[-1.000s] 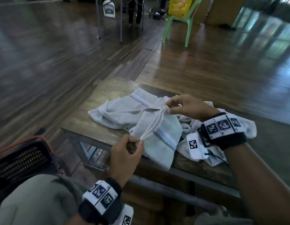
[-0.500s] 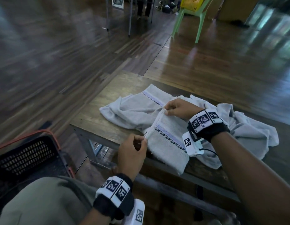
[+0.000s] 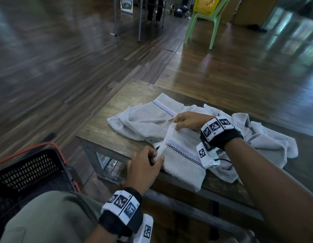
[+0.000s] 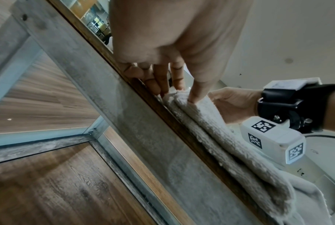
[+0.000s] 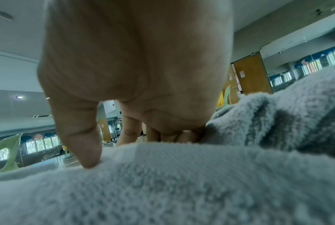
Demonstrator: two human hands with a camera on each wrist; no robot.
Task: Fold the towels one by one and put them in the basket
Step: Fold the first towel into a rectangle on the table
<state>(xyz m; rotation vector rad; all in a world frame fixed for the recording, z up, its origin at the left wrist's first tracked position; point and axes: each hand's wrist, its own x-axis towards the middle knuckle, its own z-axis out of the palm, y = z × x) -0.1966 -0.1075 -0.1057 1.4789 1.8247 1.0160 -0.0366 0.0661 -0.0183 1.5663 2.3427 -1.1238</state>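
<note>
Your left hand (image 3: pixel 143 165) and right hand (image 3: pixel 187 121) each pinched an end of the folded towel's (image 3: pixel 182 160) bunched edge on the table (image 3: pixel 106 130).

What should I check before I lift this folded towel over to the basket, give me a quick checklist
1. Left hand grip on the folded towel at its near end: ok.
2. Right hand grip at the far end of the same edge: ok.
3. Layers lined up along the pinched edge: ok in the head view.
4. Towel free of the loose towels beside it: cannot tell, they touch.
5. Basket within reach at the left: ok.
6. Room inside the basket: cannot tell.
</note>
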